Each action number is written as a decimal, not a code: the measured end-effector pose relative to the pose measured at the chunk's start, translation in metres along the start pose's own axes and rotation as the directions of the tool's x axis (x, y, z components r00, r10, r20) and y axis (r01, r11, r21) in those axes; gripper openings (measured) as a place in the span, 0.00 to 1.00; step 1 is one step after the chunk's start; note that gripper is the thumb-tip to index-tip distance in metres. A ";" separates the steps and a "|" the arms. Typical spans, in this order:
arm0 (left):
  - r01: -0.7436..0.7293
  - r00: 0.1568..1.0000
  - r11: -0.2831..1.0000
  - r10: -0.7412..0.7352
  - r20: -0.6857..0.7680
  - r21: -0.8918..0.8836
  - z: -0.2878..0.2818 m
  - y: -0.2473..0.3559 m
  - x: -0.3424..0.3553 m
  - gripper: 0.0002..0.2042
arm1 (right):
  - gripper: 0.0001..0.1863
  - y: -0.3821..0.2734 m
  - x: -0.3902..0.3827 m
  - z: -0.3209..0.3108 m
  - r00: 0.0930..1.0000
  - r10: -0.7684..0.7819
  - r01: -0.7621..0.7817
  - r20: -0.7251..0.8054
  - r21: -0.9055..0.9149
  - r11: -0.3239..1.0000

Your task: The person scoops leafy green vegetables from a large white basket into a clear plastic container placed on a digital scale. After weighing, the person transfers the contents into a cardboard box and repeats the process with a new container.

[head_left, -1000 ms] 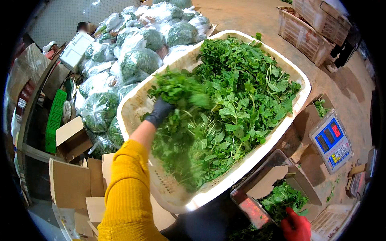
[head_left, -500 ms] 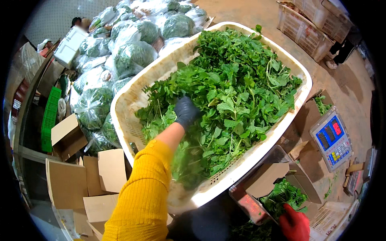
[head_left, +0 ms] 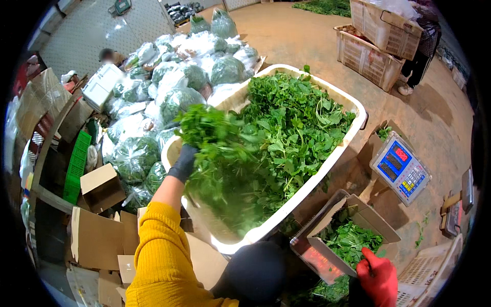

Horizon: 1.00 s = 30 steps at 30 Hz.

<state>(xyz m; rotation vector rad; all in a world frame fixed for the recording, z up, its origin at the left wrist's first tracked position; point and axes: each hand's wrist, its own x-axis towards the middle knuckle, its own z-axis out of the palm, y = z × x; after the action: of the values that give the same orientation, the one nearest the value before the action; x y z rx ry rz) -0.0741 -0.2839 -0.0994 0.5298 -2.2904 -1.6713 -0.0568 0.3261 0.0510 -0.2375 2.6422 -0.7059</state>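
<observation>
My left hand (head_left: 184, 165), in a black glove below a yellow sleeve, is closed round a bunch of leafy green herbs (head_left: 207, 129), partly blurred. It holds the bunch over the left side of a large whitish plastic crate (head_left: 248, 241), heaped with the same herbs (head_left: 294, 135). At the lower right, my right hand (head_left: 377, 276) wears a red glove. Its fingers grip the near edge of an open cardboard box (head_left: 379, 223), one finger over the cut greens (head_left: 350, 238) inside. The box sits tilted on a metal scale pan (head_left: 316, 260).
The scale's display panel (head_left: 401, 169) stands beyond the box. Bagged greens (head_left: 179, 105) pile up behind the crate. Empty cardboard boxes (head_left: 97, 238) and a green crate (head_left: 77, 166) lie at left. Stacked crates (head_left: 371, 59) stand at far right beside a person (head_left: 424, 46).
My left hand has come up and left out of the heap with a bunch of herbs. My right hand stays at the cardboard box. The view has shifted, showing more floor beyond.
</observation>
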 end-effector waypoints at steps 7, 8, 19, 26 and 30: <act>-0.159 0.973 0.916 0.082 -0.215 -0.369 -0.069 0.068 -0.048 0.18 | 0.17 0.034 -0.025 -0.005 0.973 -0.176 0.185 -0.150 0.049 0.981; -0.190 0.967 0.889 0.096 -0.237 -0.416 -0.069 0.080 -0.051 0.18 | 0.17 0.033 -0.029 -0.006 0.974 -0.172 0.180 -0.147 0.037 0.983; -0.343 0.938 0.792 0.320 -0.134 -0.506 0.048 0.177 -0.050 0.20 | 0.20 0.068 -0.053 -0.018 0.978 -0.200 0.205 -0.055 0.130 0.970; -0.400 0.771 0.860 0.502 0.391 -0.315 0.241 0.223 -0.037 0.21 | 0.21 0.095 -0.057 -0.030 0.989 -0.095 0.118 -0.114 0.218 0.969; -0.552 0.403 0.784 0.549 0.732 -0.284 0.346 0.221 -0.054 0.22 | 0.21 0.108 -0.063 -0.034 0.987 -0.062 0.087 -0.147 0.174 0.981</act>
<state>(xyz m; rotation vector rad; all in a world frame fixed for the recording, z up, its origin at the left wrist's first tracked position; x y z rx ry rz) -0.1991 0.0969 0.0047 -1.1558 -2.5156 -1.6771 -0.0196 0.4498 0.0439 -0.2448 2.6909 -1.0158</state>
